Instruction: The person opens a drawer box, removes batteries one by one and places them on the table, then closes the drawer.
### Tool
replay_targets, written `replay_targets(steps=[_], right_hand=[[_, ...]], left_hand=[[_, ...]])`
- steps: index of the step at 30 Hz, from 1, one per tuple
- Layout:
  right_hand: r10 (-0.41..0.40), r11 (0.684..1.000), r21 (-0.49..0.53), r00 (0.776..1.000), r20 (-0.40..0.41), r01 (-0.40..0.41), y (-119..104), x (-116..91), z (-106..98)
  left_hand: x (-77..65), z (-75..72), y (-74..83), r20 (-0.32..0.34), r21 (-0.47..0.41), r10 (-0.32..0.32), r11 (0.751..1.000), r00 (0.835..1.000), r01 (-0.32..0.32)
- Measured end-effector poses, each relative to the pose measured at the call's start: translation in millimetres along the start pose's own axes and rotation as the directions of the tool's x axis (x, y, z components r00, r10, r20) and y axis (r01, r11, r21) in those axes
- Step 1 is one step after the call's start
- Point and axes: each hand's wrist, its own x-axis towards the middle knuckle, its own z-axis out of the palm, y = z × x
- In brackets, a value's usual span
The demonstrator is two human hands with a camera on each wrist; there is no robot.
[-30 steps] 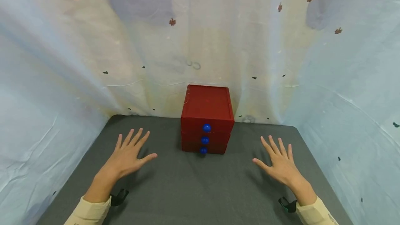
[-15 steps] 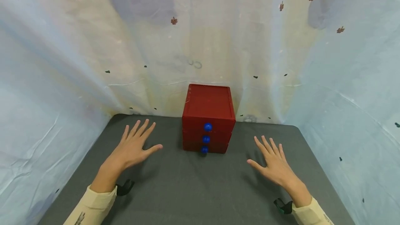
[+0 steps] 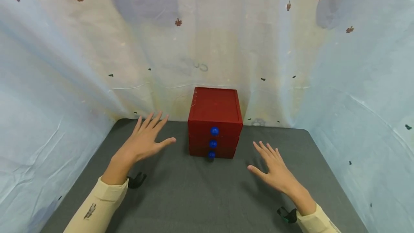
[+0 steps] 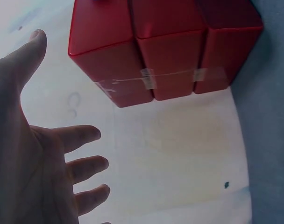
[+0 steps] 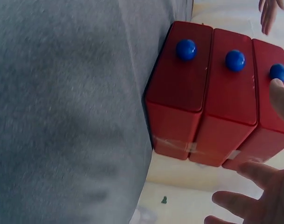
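A red box of three stacked drawers stands at the back middle of the grey table, each drawer front bearing a round blue knob. To its left my left hand hovers over the table, fingers spread and thumb pointing toward the box, touching nothing. My right hand is held to the right of the box and nearer to me, its fingers straight and nothing in it. Clear tape runs across the drawers' side in the left wrist view. All three drawers look closed.
A grey cloth-covered table lies under both hands. Pale hanging sheeting with leaf prints encloses it at the back and both sides. A dark strap is at my left wrist, another strap at my right.
My left hand has moved forward and to the right, closer to the box. The right hand has shifted left toward the box. The drawers have stayed in place.
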Motion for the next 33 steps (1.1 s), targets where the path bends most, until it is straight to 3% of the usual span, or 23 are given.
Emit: replay_targets(steps=[15, 33], right_hand=[[-0.013, 0.990, 0.137, 0.999, -0.040, 0.019, -28.2, 11.4, 8.6], [-0.071, 0.970, 0.218, 0.986, -0.149, 0.103, -55.4, 29.7, 18.6]], left_hand=[[33.5, -20.5, 20.6, 0.032, 0.015, 0.038, 0.999, 0.999, -0.038], [75.0, -25.8, 43.4, 0.078, 0.013, 0.079, 0.997, 0.994, -0.080]])
